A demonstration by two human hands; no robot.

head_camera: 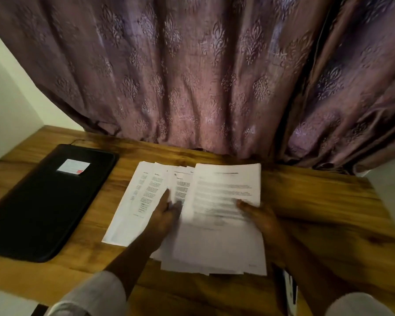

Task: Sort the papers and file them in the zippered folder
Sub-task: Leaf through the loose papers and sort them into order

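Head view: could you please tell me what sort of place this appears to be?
Probably a home desk or study corner: a wooden desk stands against a patterned purple curtain, with printed papers and a black zippered folder lying on it.

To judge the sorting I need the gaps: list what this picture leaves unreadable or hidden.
All in the head view.
top white printed sheet: text smeared by motion blur.
fanned white papers beneath: mostly covered by that sheet and the left hand.
right hand: fingers hidden under the sheet; only the thumb shows.
black zippered folder: small white label unreadable; zip state unclear.
dark-and-white object by the right forearm: cut off by the bottom edge, unidentifiable.
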